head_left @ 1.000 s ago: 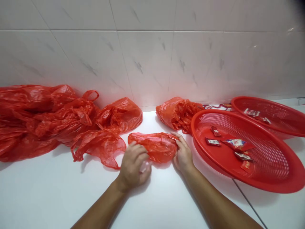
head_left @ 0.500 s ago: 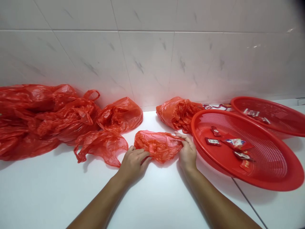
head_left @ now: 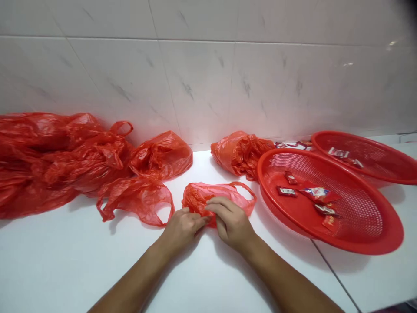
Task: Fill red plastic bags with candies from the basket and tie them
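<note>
Where the white table (head_left: 202,278) meets the tiled wall (head_left: 202,82), a big crumpled heap of red plastic bags (head_left: 58,161) sprawls at the far left, and a bunched red bag (head_left: 167,156) sits against its right side. Just nearer lies a thin, flattened red bag (head_left: 137,198), its loop handle turned towards the person's left hand (head_left: 182,228). That hand is at the near left of a small red carrier bag (head_left: 197,194), the fingers curled and seemingly pinching film at its near edge with the thumb mostly hidden. The carrier bag lies on the table just beyond the fingertips, its long axis running left to right across both hands. The right hand (head_left: 233,221) comes over it from the near right, fingers bent and thumb apart below; whether film is caught between them I cannot tell. Both hands touch the bag, but the right fingertips reach farther over its middle, and its free handle (head_left: 250,194) loops open beyond and to the right of them. Behind stands another bunched bag (head_left: 243,154), then, to the right, a near red colander (head_left: 361,213) holding wrapped sweets (head_left: 286,191), and a far red colander (head_left: 381,154) with small packets (head_left: 339,153).
</note>
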### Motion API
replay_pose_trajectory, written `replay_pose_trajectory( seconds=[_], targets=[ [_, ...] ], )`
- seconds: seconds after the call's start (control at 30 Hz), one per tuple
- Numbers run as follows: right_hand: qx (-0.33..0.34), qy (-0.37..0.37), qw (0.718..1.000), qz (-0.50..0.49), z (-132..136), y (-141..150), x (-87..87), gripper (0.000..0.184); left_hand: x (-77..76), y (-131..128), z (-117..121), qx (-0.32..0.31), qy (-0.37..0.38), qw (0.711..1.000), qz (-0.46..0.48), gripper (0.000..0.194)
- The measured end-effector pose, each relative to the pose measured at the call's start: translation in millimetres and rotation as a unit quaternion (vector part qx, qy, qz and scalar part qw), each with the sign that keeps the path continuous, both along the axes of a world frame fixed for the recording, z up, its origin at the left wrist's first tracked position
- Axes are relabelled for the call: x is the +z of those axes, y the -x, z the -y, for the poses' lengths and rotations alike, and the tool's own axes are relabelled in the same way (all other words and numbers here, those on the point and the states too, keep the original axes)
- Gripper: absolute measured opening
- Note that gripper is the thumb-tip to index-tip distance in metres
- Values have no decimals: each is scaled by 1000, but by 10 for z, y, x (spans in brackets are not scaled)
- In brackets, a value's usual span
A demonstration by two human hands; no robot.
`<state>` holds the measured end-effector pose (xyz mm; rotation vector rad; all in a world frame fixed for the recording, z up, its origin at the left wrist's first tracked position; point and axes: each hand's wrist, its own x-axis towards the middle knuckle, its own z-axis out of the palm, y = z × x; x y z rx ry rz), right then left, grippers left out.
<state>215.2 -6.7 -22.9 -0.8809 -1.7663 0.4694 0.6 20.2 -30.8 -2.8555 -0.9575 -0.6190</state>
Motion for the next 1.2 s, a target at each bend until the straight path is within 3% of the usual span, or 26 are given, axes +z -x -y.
replay_pose_trajectory(
  seconds=[0.1,0.2,0.37,0.5,0.57,0.63,0.7,0.73,0.8,0.87,0.93,1.03,1.2],
  targets=[
    [-63,141,977,150,-128,-53,-54,35,48,-34,30,-43,-31,999,7,23],
    [-110,254,929,245,-189,-153,-22,33,121,42,-1,-22,-37,999,1,22],
    [-151,297,895,298,-153,-202,-10,89,296,212,-67,16,-49,998,-23,40],
    [-109,321,884,322,-103,-152,-60,105,435,179,-20,38,-82,996,19,41],
    [-86,327,881,330,-86,-117,-71,111,463,83,65,8,-114,991,70,33],
    [-67,328,881,335,-75,-81,-67,113,442,-45,167,-69,-105,988,94,22],
    [-54,321,884,336,-68,-51,-47,101,375,-155,236,-127,-41,989,64,16],
    [-54,316,887,334,-65,-41,-33,91,330,-186,242,-118,-8,992,40,15],
    [-58,306,896,318,-61,-35,-4,75,235,-178,195,-34,32,999,5,19],
    [-59,301,906,294,-64,-44,15,63,158,-89,96,73,54,996,-15,35],
    [-55,296,914,274,-78,-59,15,50,114,29,-1,134,83,987,-33,56],
    [-66,263,929,251,-122,-78,-6,42,111,142,-68,156,134,977,-54,79],
    [-141,145,957,208,-170,-107,-14,23,157,140,-40,157,169,971,-61,86]
  ],
)
